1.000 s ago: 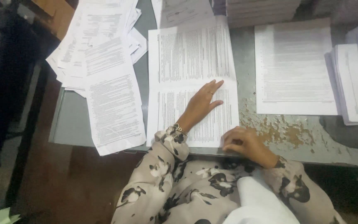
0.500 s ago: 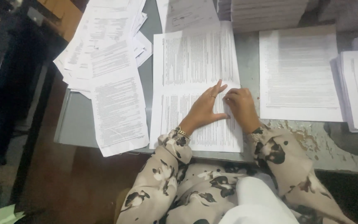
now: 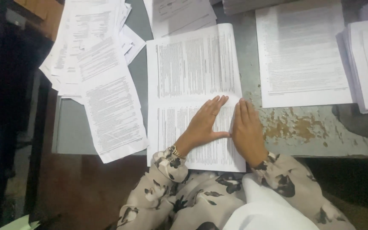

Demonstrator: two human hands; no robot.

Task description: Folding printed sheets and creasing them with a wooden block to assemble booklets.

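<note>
On creased printed paper (image 3: 192,72), left hand (image 3: 203,125) and right hand (image 3: 247,131) lie flat.

Dim, soft indoor light falls evenly on the desk (image 3: 303,127); white printed sheets (image 3: 192,68) look greyish, without glare. The left edge sinks into near-black shadow. The picture is slightly soft, fine print unreadable, the corners darker

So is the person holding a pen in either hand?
No, the left hand and the right hand both lie flat and bare on the printed sheet, side by side.
</note>
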